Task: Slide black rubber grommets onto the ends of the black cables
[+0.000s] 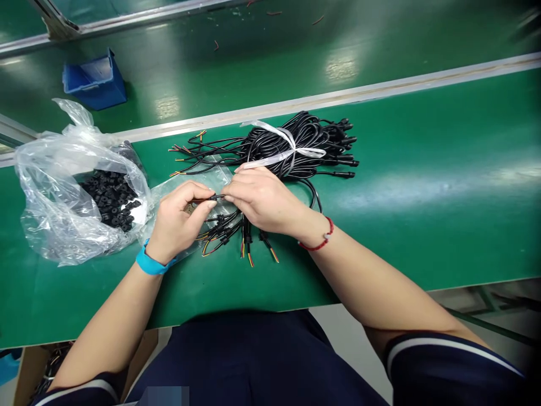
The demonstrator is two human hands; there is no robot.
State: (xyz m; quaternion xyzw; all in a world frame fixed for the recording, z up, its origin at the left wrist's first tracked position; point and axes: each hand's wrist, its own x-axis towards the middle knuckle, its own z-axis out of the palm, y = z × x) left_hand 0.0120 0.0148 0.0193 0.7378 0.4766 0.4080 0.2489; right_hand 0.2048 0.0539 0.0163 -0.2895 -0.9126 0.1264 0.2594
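My left hand (182,213) pinches a small black grommet (213,197) near the stripped end of a black cable. Close on its right, my right hand (257,194) is closed on the same cable. Below my hands lie several cable ends with black grommets (224,231) and coloured wires fanning out. Just behind my right hand rests a bundle of black cables (291,141) tied with a white plastic strip, bare wires to the left and connectors to the right. To the left, an open clear plastic bag (54,197) holds many loose black grommets (113,197).
A flat clear plastic sheet (164,194) lies partly under my left hand. Beyond the metal rail (372,93), a blue bin (95,82) stands on a green surface with scattered wire scraps. The green table (422,225) extends right. A cardboard box (29,372) is below at left.
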